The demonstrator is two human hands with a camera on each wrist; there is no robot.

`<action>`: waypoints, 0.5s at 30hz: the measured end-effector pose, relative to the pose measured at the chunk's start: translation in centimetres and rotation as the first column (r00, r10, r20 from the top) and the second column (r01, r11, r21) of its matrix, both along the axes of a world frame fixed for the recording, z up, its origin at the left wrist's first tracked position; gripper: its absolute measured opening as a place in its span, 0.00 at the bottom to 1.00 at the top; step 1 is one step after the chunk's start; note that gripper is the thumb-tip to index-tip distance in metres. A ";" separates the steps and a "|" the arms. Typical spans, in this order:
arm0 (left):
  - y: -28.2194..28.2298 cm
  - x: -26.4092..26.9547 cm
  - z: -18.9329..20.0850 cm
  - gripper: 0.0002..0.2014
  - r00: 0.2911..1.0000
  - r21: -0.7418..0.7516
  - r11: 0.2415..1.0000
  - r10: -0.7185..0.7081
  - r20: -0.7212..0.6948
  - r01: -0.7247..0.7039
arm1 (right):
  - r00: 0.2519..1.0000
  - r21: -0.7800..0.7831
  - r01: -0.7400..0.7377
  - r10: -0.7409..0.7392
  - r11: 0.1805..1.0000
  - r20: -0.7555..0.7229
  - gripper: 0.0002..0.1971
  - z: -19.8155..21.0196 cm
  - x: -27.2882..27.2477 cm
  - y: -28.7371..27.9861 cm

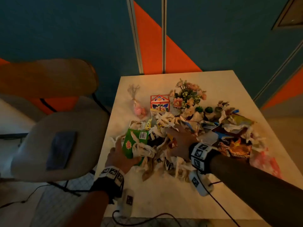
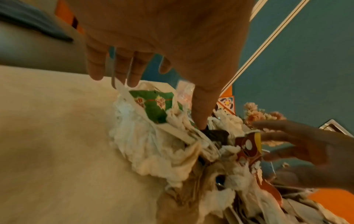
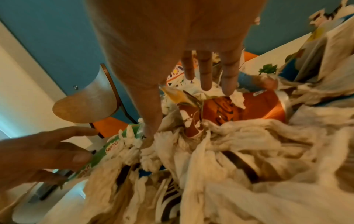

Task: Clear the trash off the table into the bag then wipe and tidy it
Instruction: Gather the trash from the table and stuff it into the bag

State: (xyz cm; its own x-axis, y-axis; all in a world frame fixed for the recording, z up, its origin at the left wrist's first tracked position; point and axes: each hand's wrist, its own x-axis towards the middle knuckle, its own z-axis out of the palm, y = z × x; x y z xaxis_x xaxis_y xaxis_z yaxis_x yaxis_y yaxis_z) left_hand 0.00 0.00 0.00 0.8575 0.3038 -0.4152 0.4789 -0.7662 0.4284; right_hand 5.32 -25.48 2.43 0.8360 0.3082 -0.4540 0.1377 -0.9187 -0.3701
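A heap of trash [image 1: 165, 159] covers the middle of the white table [image 1: 164, 202]: crumpled tissues, paper scraps and wrappers. My left hand [image 1: 121, 154] is at the heap's left edge, its fingers straight against a green packet [image 1: 136, 141] and the tissues around it. In the left wrist view the left hand [image 2: 157, 97] spreads over the green packet [image 2: 153, 107], thumb pushed into the tissues. My right hand [image 1: 178, 136] lies flat on top of the heap with fingers spread. In the right wrist view the right hand [image 3: 178, 109] hovers over an orange wrapper [image 3: 249, 109].
Behind the heap stand a flower bouquet [image 1: 188, 97], a small house-shaped box [image 1: 159, 103], a pink sweets bag [image 1: 138, 110] and little cactus pots [image 1: 209, 110]. A dark snack bag [image 1: 234, 148] lies at the right. A chair [image 1: 65, 125] carrying a blue cloth [image 1: 61, 149] stands left of the table.
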 end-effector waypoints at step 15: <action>-3.2 2.4 -1.4 0.59 0.976 -0.216 0.955 0.214 0.035 -0.201 | 0.997 -0.038 0.065 -0.064 0.997 0.031 0.44 -1.7 2.1 3.2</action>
